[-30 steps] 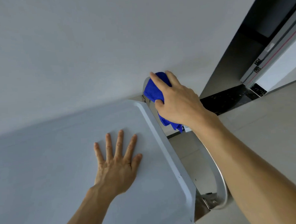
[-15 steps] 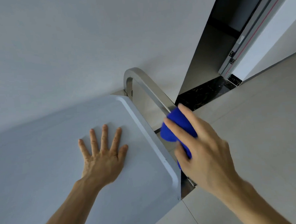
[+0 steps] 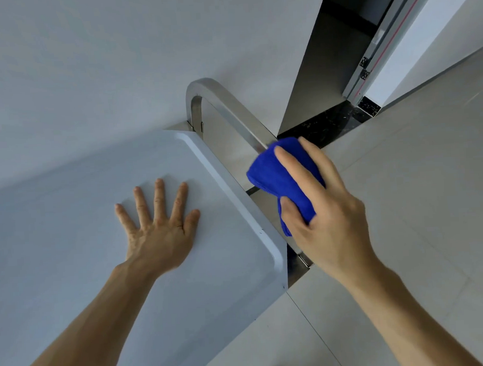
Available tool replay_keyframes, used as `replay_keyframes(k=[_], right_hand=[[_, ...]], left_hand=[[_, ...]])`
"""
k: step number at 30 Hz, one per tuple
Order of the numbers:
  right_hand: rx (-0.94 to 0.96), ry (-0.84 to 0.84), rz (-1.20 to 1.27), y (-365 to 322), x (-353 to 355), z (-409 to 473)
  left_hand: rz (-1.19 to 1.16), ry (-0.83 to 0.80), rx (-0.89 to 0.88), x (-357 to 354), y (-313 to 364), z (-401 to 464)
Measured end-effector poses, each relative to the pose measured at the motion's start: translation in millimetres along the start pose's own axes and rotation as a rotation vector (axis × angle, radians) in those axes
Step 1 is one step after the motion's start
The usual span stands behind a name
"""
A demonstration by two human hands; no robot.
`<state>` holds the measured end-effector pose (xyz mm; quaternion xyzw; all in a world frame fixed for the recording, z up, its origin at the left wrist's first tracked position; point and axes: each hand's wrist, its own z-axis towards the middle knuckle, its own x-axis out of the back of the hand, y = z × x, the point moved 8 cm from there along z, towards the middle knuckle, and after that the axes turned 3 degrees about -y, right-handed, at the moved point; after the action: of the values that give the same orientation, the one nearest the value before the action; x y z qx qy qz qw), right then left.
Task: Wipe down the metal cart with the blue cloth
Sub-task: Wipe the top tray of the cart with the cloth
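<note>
Head view: the right hand (image 3: 324, 206) grips the bunched blue cloth (image 3: 283, 177) around the cart's steel handle bar (image 3: 231, 110) (partway along its straight run). Beside it, the left hand (image 3: 159, 229) lies flat on the cart top (image 3: 70, 247), all 5 fingers spread.

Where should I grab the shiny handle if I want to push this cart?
Probably the straight top bar of the handle, from above, fingers curled around it. It spans clear of the cart top; right hand and blue cloth cover its near stretch.
</note>
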<state>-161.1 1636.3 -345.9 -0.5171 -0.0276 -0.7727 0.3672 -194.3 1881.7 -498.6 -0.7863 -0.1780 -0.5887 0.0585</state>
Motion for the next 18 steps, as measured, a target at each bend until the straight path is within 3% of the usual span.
replay_keyframes(k=[5,9,13,18], right_hand=[[-0.086,0.195,0.166,12.5,-3.4,-48.4],[-0.131,0.131,0.306,17.8,-6.9,-75.9],[-0.166,0.098,0.367,11.2,9.7,-95.1],[0.0,0.296,0.37,-27.8,55.2,-114.5]], left_hand=[[-0.005,-0.008,-0.015,-1.7,-2.1,-1.2],[-0.14,-0.017,-0.1,7.0,-10.3,-5.3],[-0.274,0.08,-0.188,28.5,-40.6,-37.6],[-0.218,0.216,-0.174,42.6,-61.7,-93.2]])
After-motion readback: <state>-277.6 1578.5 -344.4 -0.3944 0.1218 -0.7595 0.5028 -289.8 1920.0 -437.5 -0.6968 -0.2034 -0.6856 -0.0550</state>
